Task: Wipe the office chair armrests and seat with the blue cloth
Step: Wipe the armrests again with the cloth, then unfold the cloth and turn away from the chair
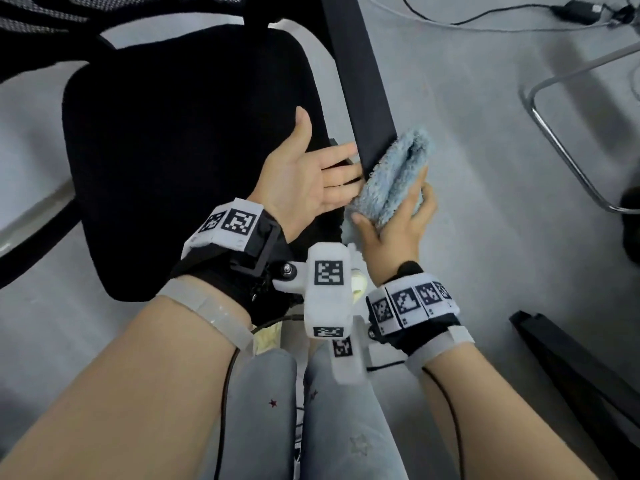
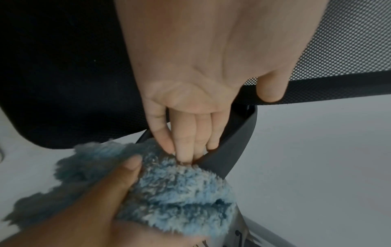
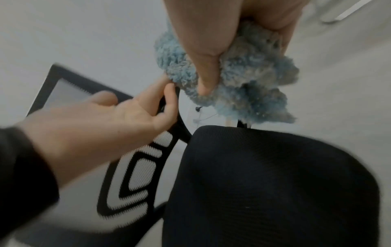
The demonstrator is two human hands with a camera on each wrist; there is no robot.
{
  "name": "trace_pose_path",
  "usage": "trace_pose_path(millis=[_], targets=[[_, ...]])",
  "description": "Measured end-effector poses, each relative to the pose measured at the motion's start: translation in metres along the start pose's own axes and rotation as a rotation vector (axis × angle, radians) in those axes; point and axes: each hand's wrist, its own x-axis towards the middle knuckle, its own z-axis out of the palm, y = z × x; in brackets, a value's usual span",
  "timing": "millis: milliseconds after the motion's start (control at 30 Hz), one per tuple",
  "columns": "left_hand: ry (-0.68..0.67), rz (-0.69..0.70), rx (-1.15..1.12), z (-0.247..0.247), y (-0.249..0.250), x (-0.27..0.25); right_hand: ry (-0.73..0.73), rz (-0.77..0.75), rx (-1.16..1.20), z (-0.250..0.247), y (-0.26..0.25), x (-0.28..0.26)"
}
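Observation:
The black office chair has a wide fabric seat (image 1: pixel 173 161) and a long black right armrest (image 1: pixel 360 88). My right hand (image 1: pixel 398 220) grips the fluffy blue cloth (image 1: pixel 394 174), bunched and pressed against the armrest's near end from the right. In the right wrist view my thumb lies across the blue cloth (image 3: pixel 237 78). My left hand (image 1: pixel 311 178) is palm up with straight fingers that reach under the armrest's near end and touch the cloth. In the left wrist view those fingertips (image 2: pixel 186 150) meet the blue cloth (image 2: pixel 180 192) beside the armrest (image 2: pixel 230 143).
The mesh backrest (image 1: pixel 38 15) stands at the top left. A chrome chair frame (image 1: pixel 568 154) and cables (image 1: pixel 485 19) lie on the grey floor to the right. A dark bar (image 1: pixel 581 372) lies at the lower right. My legs (image 1: pixel 311 417) are below the hands.

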Motion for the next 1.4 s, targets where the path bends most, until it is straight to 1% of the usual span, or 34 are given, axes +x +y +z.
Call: trace_pose_path(millis=[100, 200, 233, 300, 400, 467, 533, 600, 733, 800, 933, 1000, 1067, 1100, 1167, 1233, 1267, 1333, 1400], targets=[[0.014, -0.01, 0.055, 0.003, 0.001, -0.002, 0.068, 0.21, 0.234, 0.006, -0.009, 0.006], [0.02, -0.012, 0.091, 0.004, 0.004, 0.0, 0.104, 0.414, 0.357, 0.006, -0.008, 0.019], [0.024, -0.012, 0.09, 0.004, 0.004, 0.001, 0.076, 0.445, 0.386, 0.008, -0.005, 0.025], [0.03, -0.01, 0.084, 0.004, 0.004, 0.002, -0.036, 0.493, 0.45, 0.011, -0.003, 0.032], [0.015, -0.004, 0.061, 0.005, 0.004, 0.002, -0.155, 0.688, 0.602, 0.003, -0.001, 0.029], [0.004, -0.013, 0.048, 0.006, 0.008, 0.001, -0.247, 0.749, 0.637, -0.008, -0.004, 0.025], [-0.007, -0.023, 0.061, 0.009, 0.01, -0.002, -0.326, 0.785, 0.599, -0.02, -0.009, 0.023], [-0.008, -0.025, 0.084, 0.013, 0.011, -0.006, -0.369, 0.801, 0.575, -0.028, -0.01, 0.023], [-0.009, -0.033, 0.124, 0.016, 0.012, -0.016, -0.525, 0.865, 0.652, -0.04, -0.02, 0.013], [-0.012, -0.021, 0.21, 0.012, 0.012, -0.025, -0.601, 0.88, 0.755, -0.047, -0.022, 0.003], [0.039, 0.051, 0.394, 0.005, 0.007, -0.053, -0.727, 0.766, 0.98, -0.07, -0.026, -0.033], [0.049, 0.043, 0.436, 0.006, 0.003, -0.068, -0.751, 0.706, 1.018, -0.076, -0.03, -0.056], [0.003, 0.002, 0.492, 0.013, -0.001, -0.084, -0.712, 0.63, 1.031, -0.079, -0.039, -0.077], [-0.033, -0.021, 0.505, 0.018, -0.002, -0.091, -0.7, 0.607, 1.073, -0.081, -0.044, -0.089], [-0.137, -0.071, 0.497, 0.031, -0.004, -0.106, -0.648, 0.574, 1.231, -0.085, -0.054, -0.112], [-0.221, -0.103, 0.515, 0.047, -0.007, -0.119, -0.551, 0.514, 1.391, -0.092, -0.059, -0.136], [-0.223, -0.102, 0.55, 0.056, -0.009, -0.123, -0.496, 0.489, 1.447, -0.097, -0.061, -0.146], [-0.183, -0.061, 0.664, 0.076, -0.018, -0.129, -0.366, 0.466, 1.506, -0.108, -0.06, -0.167], [-0.153, -0.015, 0.766, 0.102, -0.03, -0.134, -0.2, 0.463, 1.554, -0.123, -0.052, -0.189]])
